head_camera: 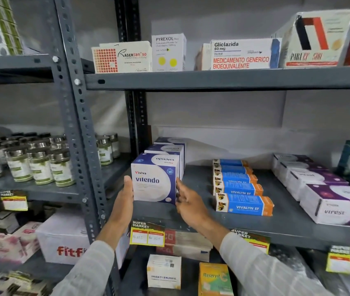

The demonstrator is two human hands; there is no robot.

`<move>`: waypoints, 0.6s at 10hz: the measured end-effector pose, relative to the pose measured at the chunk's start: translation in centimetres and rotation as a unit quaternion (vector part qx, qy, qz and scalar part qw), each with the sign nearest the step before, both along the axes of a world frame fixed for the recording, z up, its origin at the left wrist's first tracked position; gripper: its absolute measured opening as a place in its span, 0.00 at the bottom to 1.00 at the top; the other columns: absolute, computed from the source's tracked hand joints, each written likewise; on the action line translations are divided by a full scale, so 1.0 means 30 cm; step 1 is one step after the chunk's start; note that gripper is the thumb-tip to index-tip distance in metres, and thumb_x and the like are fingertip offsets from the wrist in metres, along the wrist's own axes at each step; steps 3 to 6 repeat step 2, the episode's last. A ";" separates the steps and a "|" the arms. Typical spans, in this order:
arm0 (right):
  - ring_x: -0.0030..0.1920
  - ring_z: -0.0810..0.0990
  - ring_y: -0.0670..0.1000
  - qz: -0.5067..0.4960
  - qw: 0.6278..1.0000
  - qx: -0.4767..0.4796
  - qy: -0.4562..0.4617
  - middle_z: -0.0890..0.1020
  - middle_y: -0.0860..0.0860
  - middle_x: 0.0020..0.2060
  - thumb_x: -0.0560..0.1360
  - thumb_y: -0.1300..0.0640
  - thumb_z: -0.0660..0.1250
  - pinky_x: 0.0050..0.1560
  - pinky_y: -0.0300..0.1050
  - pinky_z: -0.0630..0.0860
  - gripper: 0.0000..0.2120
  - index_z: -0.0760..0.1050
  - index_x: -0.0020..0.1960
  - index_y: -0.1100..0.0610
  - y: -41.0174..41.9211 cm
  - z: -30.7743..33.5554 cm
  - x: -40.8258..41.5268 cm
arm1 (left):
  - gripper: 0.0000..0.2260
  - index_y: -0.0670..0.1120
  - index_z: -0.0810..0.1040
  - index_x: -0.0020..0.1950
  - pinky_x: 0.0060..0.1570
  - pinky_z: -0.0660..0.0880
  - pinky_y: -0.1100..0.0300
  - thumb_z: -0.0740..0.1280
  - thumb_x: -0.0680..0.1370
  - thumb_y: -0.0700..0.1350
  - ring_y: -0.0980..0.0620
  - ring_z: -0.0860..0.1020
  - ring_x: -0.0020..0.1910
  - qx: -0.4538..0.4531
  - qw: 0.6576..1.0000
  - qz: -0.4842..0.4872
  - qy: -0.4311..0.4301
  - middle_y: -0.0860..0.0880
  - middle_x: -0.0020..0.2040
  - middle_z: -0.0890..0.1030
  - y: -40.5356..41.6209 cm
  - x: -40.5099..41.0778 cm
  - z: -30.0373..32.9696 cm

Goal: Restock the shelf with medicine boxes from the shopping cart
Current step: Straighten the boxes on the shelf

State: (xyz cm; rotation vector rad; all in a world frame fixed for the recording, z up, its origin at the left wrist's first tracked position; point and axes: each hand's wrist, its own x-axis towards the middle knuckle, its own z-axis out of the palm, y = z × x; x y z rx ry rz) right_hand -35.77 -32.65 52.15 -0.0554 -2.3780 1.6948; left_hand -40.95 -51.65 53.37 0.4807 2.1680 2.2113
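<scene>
Glass jars (39,165) crowd the neighbouring shelf at far left. Next, the left hand (125,195) presses flat against the left side of the front Vitendo box (154,180), which stands upright at the left end of the middle shelf (201,214), more Vitendo boxes lined up behind it. The right hand (188,201) touches its right side, so the grip of both hands clamps the box between them. Further right lie Vivalyn EF boxes (243,205), then Virest boxes (336,205).

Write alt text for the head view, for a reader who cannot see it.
Both hands, left hand and right hand, press the sides of a front Vitendo box standing on the grey shelf, with more Vitendo boxes lined up behind it. Vivalyn EF boxes lie in a row to its right.
</scene>
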 end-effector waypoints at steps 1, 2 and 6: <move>0.70 0.73 0.51 0.001 1.000 0.006 0.001 0.72 0.45 0.69 0.81 0.62 0.66 0.66 0.55 0.78 0.35 0.56 0.81 0.42 0.000 -0.005 -0.005 | 0.36 0.64 0.78 0.61 0.75 0.65 0.43 0.51 0.65 0.83 0.50 0.76 0.68 -0.007 1.000 0.016 -0.010 0.52 0.68 0.80 0.000 -0.010 0.002; 0.70 0.72 0.51 0.008 1.000 0.016 0.007 0.72 0.45 0.70 0.81 0.61 0.66 0.65 0.56 0.79 0.35 0.55 0.81 0.41 -0.007 0.004 0.013 | 0.25 0.68 0.78 0.55 0.76 0.64 0.43 0.48 0.73 0.77 0.49 0.74 0.70 -0.009 0.999 0.029 -0.025 0.57 0.66 0.79 0.003 0.000 0.011; 0.70 0.72 0.51 0.008 1.000 0.016 0.007 0.72 0.45 0.70 0.81 0.61 0.66 0.65 0.56 0.79 0.35 0.55 0.81 0.41 -0.007 0.004 0.013 | 0.25 0.68 0.78 0.55 0.76 0.64 0.43 0.48 0.73 0.77 0.49 0.74 0.70 -0.009 0.999 0.029 -0.025 0.57 0.66 0.79 0.003 0.000 0.011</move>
